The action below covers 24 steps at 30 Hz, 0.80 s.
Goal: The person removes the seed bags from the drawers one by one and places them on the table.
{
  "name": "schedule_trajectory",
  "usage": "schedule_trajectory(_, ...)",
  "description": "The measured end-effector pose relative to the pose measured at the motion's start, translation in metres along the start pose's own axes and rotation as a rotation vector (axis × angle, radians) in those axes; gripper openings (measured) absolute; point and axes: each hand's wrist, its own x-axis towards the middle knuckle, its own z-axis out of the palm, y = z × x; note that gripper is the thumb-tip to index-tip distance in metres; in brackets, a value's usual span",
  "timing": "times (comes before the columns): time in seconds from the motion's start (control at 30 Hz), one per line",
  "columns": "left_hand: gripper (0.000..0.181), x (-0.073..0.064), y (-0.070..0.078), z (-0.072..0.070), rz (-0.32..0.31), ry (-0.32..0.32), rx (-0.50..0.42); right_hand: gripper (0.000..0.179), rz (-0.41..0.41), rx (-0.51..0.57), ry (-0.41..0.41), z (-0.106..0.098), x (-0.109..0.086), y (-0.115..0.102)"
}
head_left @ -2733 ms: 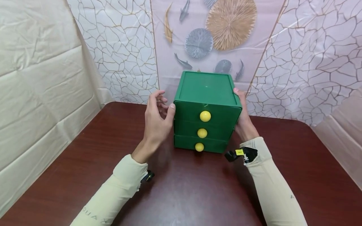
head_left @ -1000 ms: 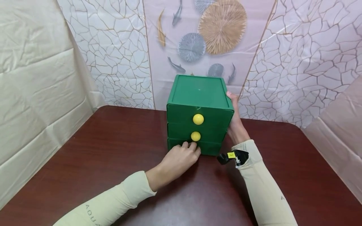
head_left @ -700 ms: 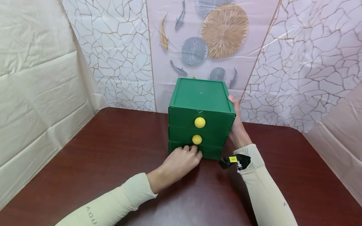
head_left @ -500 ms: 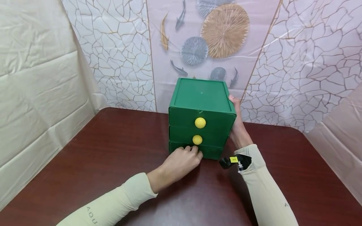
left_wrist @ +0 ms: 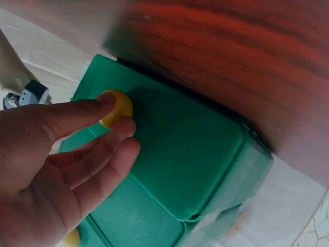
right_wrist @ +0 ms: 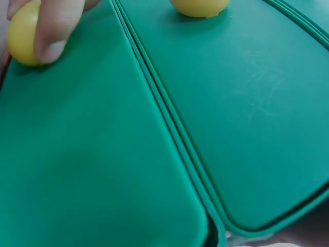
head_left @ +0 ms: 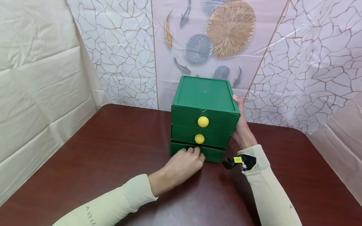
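A green drawer cabinet stands on the table, with a yellow ball knob on each drawer. My left hand reaches to the bottom drawer. In the left wrist view its thumb and fingers pinch the bottom yellow knob. The bottom drawer stands out slightly, a narrow dark gap showing above its front. The upper knob and middle knob sit on closed drawers. My right hand holds the cabinet's right side, thumb at the top edge; its other fingers are hidden behind the side.
The dark red-brown table has a glossy surface. Behind the cabinet hangs a patterned curtain, and a plain cream cloth hangs at the left. A black wrist camera is strapped to the right wrist.
My left hand moved from the cabinet's upper left side to the bottom knob, then drew the bottom drawer slightly forward. The right hand stays at the cabinet's right side.
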Motion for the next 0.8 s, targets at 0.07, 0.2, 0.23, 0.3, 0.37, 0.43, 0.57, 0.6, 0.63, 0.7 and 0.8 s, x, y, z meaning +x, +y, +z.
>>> schedule_trajectory(0.07,0.021,0.000,0.002,-0.001,-0.006,-0.007,0.007,0.051,0.002,-0.009,-0.009,-0.002,0.000,0.000)
schedule_trajectory(0.2,0.021,0.000,0.006,-0.004,-0.027,-0.006,0.005,0.048,0.010,-0.043,-0.027,-0.006,0.001,0.000)
schedule_trajectory(0.23,0.021,0.000,0.006,-0.004,-0.031,-0.005,0.000,0.048,0.016,-0.050,-0.030,-0.007,0.001,0.000)
schedule_trajectory(0.3,0.022,0.000,0.008,-0.006,-0.038,-0.007,-0.010,0.048,0.023,-0.063,-0.032,-0.008,0.001,-0.001)
schedule_trajectory(0.37,0.022,0.000,0.008,-0.008,-0.042,-0.012,-0.011,0.049,0.019,-0.070,-0.034,-0.008,0.003,-0.002)
schedule_trajectory(0.43,0.023,0.000,0.008,-0.011,-0.042,-0.015,-0.007,0.049,0.017,-0.078,-0.030,-0.008,0.003,-0.002)
schedule_trajectory(0.57,0.020,0.000,0.010,-0.016,-0.035,-0.032,-0.008,0.050,0.001,-0.076,-0.018,-0.009,0.004,-0.002)
schedule_trajectory(0.6,0.020,0.000,0.011,-0.017,-0.032,-0.040,-0.011,0.050,-0.003,-0.084,-0.013,-0.009,0.004,-0.001)
schedule_trajectory(0.63,0.019,0.000,0.011,-0.019,-0.031,-0.050,-0.016,0.050,-0.007,-0.095,-0.006,-0.009,0.003,-0.001)
schedule_trajectory(0.7,0.018,-0.001,0.012,-0.021,-0.030,-0.066,-0.022,0.049,-0.009,-0.098,0.000,-0.010,0.003,0.000)
schedule_trajectory(0.8,0.020,-0.001,0.014,-0.024,-0.032,-0.084,-0.021,0.050,-0.002,-0.112,0.007,-0.011,0.003,0.002)
